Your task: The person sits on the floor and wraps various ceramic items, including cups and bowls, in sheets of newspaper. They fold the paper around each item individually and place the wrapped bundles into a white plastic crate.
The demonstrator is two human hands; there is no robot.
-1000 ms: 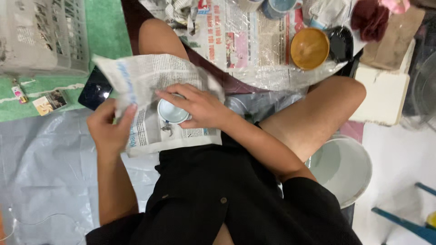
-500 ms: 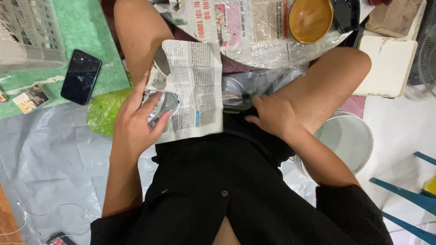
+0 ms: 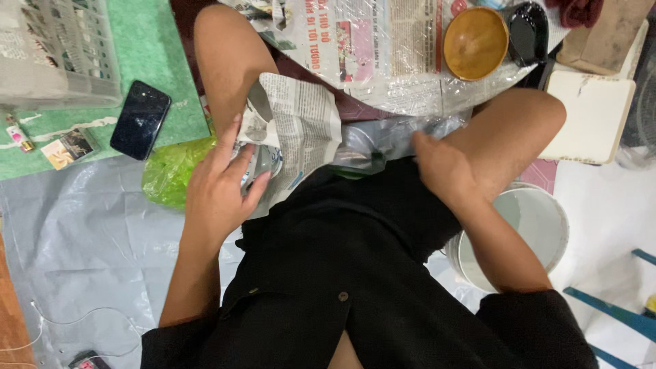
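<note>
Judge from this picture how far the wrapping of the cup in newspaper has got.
Part done. The left hand presses the cup into the newspaper, which covers it on one side only. The cup's rim still shows, and the sheet's far end lies loose over the lap. The right hand rests on the knee, off the paper. Left to do: folding the loose end round the cup.

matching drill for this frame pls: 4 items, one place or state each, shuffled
Items:
1. phone
2. wooden bowl
3. newspaper sheet
4. bucket

Places or states:
A. under the left hand, crumpled
B. on the green mat, screen up
C. on the floor, by the right forearm
D. on the plastic-covered newspapers, top of view

Pairs: 1-B, 2-D, 3-A, 4-C
</note>
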